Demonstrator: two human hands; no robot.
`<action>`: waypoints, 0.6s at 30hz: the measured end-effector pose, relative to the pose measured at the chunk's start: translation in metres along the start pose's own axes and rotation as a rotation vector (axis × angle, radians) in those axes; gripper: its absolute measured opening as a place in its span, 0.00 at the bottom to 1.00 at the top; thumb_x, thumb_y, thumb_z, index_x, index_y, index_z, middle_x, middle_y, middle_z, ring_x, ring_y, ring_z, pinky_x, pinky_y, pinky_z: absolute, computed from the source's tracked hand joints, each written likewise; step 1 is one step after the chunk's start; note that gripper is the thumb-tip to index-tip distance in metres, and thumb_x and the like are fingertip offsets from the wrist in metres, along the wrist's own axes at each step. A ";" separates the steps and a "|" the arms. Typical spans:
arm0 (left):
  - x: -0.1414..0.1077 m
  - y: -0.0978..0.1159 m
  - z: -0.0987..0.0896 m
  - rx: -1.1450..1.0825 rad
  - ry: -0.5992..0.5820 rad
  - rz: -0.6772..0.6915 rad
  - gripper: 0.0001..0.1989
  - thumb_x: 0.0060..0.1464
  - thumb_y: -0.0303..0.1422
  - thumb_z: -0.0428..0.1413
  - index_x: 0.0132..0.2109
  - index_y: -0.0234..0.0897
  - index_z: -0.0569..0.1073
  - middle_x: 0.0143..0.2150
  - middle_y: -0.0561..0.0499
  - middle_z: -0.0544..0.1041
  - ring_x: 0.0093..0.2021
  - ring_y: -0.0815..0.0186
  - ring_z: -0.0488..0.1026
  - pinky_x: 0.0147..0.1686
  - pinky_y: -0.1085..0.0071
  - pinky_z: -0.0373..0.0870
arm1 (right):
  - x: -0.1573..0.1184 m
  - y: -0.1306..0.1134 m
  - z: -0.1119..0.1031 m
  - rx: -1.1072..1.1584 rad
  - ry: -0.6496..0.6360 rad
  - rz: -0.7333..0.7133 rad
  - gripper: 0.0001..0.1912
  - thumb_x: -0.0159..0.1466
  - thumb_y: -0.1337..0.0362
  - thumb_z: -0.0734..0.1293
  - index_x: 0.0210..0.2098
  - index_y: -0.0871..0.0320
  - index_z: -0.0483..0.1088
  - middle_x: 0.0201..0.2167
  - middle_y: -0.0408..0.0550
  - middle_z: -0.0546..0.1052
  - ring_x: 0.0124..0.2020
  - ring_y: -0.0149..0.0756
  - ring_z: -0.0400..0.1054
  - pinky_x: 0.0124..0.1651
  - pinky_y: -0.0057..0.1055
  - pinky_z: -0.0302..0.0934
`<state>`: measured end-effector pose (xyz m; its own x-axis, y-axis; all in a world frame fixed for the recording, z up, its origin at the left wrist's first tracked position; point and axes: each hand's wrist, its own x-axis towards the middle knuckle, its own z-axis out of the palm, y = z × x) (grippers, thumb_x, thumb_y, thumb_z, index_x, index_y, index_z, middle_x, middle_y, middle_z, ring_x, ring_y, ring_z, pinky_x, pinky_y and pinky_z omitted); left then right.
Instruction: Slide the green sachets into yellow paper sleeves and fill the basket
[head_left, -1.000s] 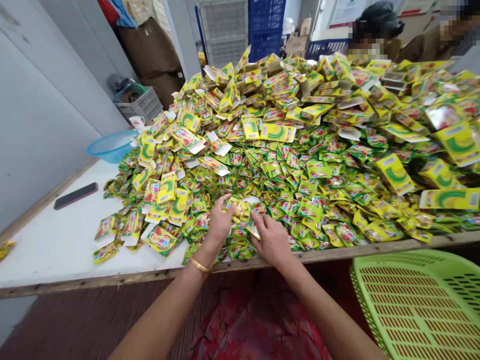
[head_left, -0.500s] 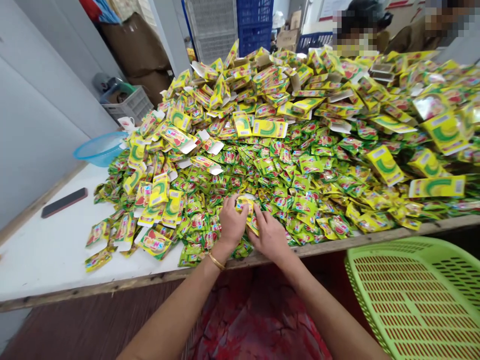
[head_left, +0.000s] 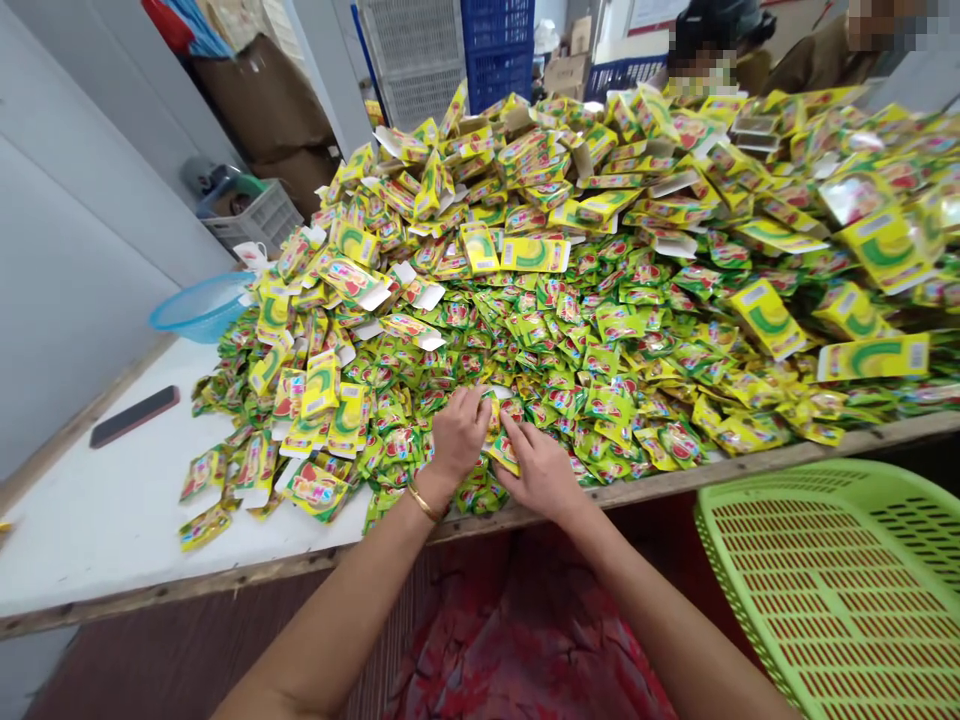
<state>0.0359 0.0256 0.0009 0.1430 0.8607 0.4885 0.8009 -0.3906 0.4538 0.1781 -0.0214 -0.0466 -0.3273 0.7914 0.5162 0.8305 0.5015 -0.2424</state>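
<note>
Both hands meet at the front edge of a big heap of green and yellow sachets [head_left: 615, 325]. My left hand [head_left: 459, 432], with a gold bangle at the wrist, has its fingers closed on a small yellow box. My right hand [head_left: 534, 458] is closed on the lower right part of the same yellow box [head_left: 504, 452], which is mostly covered by the fingers. Printed yellow boxes [head_left: 321, 385], some with white flaps open, lie on the heap to the left and across its back.
A black phone [head_left: 135, 416] lies on the white table [head_left: 67, 530] at the left, near a blue basin [head_left: 196, 308]. A green basket [head_left: 825, 610] stands below the table edge at the right. Crates and people are behind the heap.
My left hand has shifted slightly left and its fingers have drawn a little away from the right hand. The view has moved slightly.
</note>
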 end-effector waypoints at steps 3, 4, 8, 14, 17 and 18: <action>-0.004 0.005 0.000 0.022 0.003 0.015 0.11 0.60 0.31 0.47 0.44 0.34 0.73 0.39 0.44 0.76 0.42 0.62 0.72 0.44 0.69 0.66 | 0.000 0.001 0.001 -0.003 0.002 0.011 0.34 0.60 0.57 0.60 0.63 0.64 0.50 0.42 0.55 0.69 0.39 0.42 0.65 0.40 0.36 0.62; -0.004 0.007 -0.001 0.008 -0.014 0.024 0.10 0.59 0.31 0.48 0.43 0.34 0.73 0.39 0.44 0.76 0.42 0.62 0.72 0.44 0.69 0.66 | 0.000 0.001 0.002 -0.003 0.009 0.017 0.34 0.61 0.58 0.60 0.63 0.64 0.50 0.43 0.55 0.69 0.39 0.42 0.65 0.40 0.36 0.62; -0.003 0.012 -0.006 -0.066 -0.150 -0.024 0.08 0.56 0.30 0.51 0.36 0.36 0.75 0.38 0.47 0.78 0.39 0.63 0.73 0.43 0.69 0.66 | 0.001 0.001 0.001 -0.005 0.057 0.056 0.35 0.61 0.58 0.60 0.63 0.64 0.47 0.43 0.55 0.69 0.40 0.42 0.65 0.40 0.35 0.62; 0.000 0.005 -0.013 -0.116 -0.352 -0.107 0.11 0.55 0.31 0.51 0.28 0.37 0.75 0.31 0.51 0.78 0.33 0.66 0.73 0.38 0.73 0.66 | 0.000 0.000 -0.002 -0.066 0.068 -0.004 0.38 0.60 0.57 0.62 0.65 0.63 0.44 0.42 0.54 0.70 0.37 0.42 0.64 0.39 0.37 0.61; 0.003 0.008 -0.015 -0.029 -0.464 -0.001 0.11 0.54 0.30 0.51 0.26 0.36 0.74 0.29 0.49 0.77 0.32 0.65 0.72 0.37 0.72 0.65 | -0.001 0.000 -0.002 -0.085 0.048 -0.063 0.39 0.60 0.57 0.63 0.65 0.64 0.44 0.41 0.55 0.70 0.38 0.44 0.63 0.39 0.38 0.61; 0.004 0.008 -0.016 -0.025 -0.468 -0.004 0.10 0.54 0.29 0.50 0.27 0.36 0.74 0.30 0.48 0.77 0.33 0.65 0.72 0.38 0.71 0.65 | -0.001 0.000 -0.002 -0.086 0.043 -0.071 0.39 0.61 0.57 0.63 0.65 0.64 0.43 0.41 0.55 0.70 0.38 0.44 0.63 0.39 0.38 0.60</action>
<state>0.0341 0.0207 0.0184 0.3914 0.9147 0.1008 0.7884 -0.3898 0.4760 0.1799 -0.0227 -0.0451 -0.3687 0.7380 0.5651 0.8421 0.5226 -0.1331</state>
